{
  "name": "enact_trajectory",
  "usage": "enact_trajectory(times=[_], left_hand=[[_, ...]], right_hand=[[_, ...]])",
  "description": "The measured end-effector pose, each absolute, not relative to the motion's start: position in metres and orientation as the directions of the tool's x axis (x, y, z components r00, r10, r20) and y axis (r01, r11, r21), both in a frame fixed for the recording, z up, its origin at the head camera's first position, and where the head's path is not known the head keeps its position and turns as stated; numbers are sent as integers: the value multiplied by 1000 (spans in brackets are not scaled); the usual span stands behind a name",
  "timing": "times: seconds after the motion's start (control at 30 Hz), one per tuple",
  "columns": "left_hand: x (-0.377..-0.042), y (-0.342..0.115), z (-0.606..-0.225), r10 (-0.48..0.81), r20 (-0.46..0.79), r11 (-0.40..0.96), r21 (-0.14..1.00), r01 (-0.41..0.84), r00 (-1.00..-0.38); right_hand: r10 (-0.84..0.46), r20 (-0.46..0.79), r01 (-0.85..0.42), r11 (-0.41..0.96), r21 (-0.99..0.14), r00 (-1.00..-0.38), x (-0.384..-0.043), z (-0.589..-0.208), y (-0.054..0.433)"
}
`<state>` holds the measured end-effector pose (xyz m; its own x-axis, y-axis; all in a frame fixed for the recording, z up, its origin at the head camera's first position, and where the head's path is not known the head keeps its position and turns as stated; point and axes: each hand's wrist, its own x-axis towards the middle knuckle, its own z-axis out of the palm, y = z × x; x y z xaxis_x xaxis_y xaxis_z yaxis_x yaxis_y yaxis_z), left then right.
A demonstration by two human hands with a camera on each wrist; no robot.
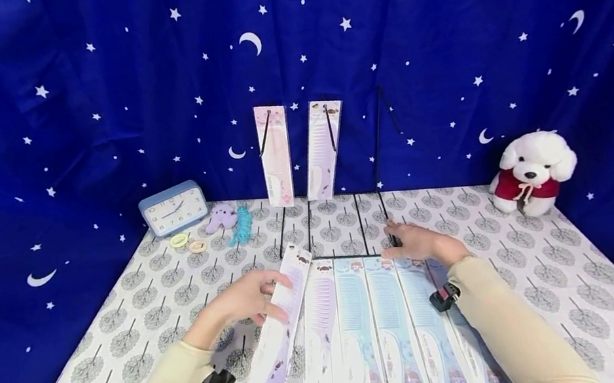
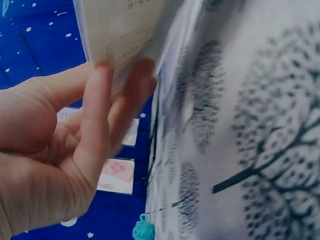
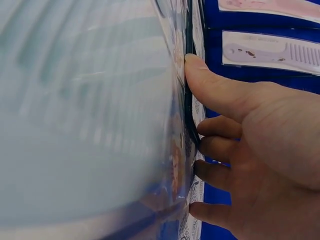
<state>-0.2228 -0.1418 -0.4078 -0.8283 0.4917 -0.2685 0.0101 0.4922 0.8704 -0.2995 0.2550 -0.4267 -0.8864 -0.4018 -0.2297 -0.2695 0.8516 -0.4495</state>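
Left hand [image 1: 254, 298] — gripping comb [image 1: 283, 347]; right hand [image 1: 418, 242] by rack [image 1: 352, 256].

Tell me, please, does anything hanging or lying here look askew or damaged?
Yes: the hanging purple comb pack slants, its lower end toward the picture's left, while the pink pack beside it hangs nearly straight. No damage is evident.

I have the clock [image 1: 174, 210] back left on the table [image 1: 155, 333], the plush dog [image 1: 533, 174] back right, two hanging combs [image 1: 281, 172] between them. In front lies a comb row [image 1: 389, 328], the left hand's [image 1: 251, 299] held comb [image 1: 274, 348] just left of it.
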Motion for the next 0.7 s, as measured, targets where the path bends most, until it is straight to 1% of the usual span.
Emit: enact_trajectory(times=[0.1, 0.17, 0.23, 0.33, 0.4, 0.47, 0.53, 0.6, 0.7], left_hand=[[-224, -145, -402, 509, -232, 480, 876, 49, -829], [-224, -147, -397, 543, -195, 459, 884, 93, -817], [-223, -147, -391, 593, -155, 407, 904, 129, -790], [-220, -147, -382, 680, -77, 300, 936, 182, -729], [-218, -144, -375, 715, -20, 237, 947, 216, -698], [-215, -140, -368, 733, 46, 204, 937, 284, -678], [-211, -135, -361, 728, 99, 196, 918, 345, -678], [-209, -130, -354, 721, 138, 181, 908, 377, -679], [-207, -121, -343, 690, 173, 152, 915, 374, -703]], right_hand=[[-400, -231, -268, 854, -446, -887, -299, -427, 256], [-396, -231, -266, 856, -444, -889, -299, -427, 256], [-391, -237, -260, 858, -442, -889, -299, -428, 256], [-389, -241, -259, 862, -436, -889, -299, -428, 256], [-383, -245, -249, 861, -443, -891, -300, -428, 255], [-383, -241, -248, 859, -447, -892, -300, -427, 255], [-383, -241, -247, 858, -450, -892, -300, -427, 255], [-390, -238, -256, 857, -448, -889, -300, -427, 255], [-404, -231, -276, 855, -439, -885, -300, -427, 255]])
